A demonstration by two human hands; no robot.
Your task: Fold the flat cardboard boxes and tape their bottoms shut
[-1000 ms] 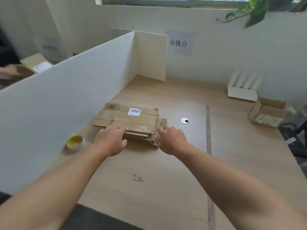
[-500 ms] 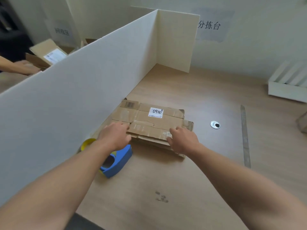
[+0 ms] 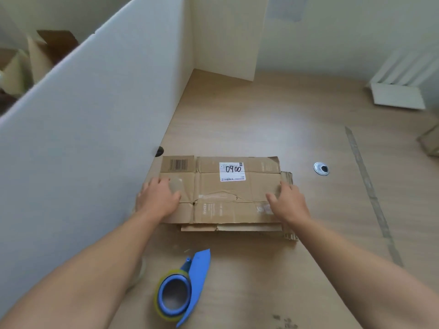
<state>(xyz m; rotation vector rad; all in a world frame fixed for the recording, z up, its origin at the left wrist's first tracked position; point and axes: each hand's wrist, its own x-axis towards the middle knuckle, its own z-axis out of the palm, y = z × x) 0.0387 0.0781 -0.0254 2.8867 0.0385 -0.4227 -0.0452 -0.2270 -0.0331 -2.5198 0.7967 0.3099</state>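
Observation:
A stack of flat cardboard boxes [image 3: 223, 195] lies on the wooden table beside the white partition. The top one carries a white label marked "0900" and a barcode. My left hand [image 3: 158, 198] covers the top box's left end, thumb on its face. My right hand [image 3: 288, 203] is on its right end, fingers curled over the edge. Both hands grip the top box, which lies flat on the stack. A blue tape dispenser [image 3: 183, 288] with a yellowish roll lies on the table in front of the stack, between my forearms.
A tall white partition [image 3: 95, 115] runs along the left and turns across the back. A metal cable hole [image 3: 321, 168] sits right of the stack, with a strip of tape [image 3: 370, 193] on the table beyond it. A white rack [image 3: 399, 91] stands at the far right.
My hands have spread from the near edge of the stack to its left and right ends. The view has tipped down and closer, so the whole tape dispenser shows.

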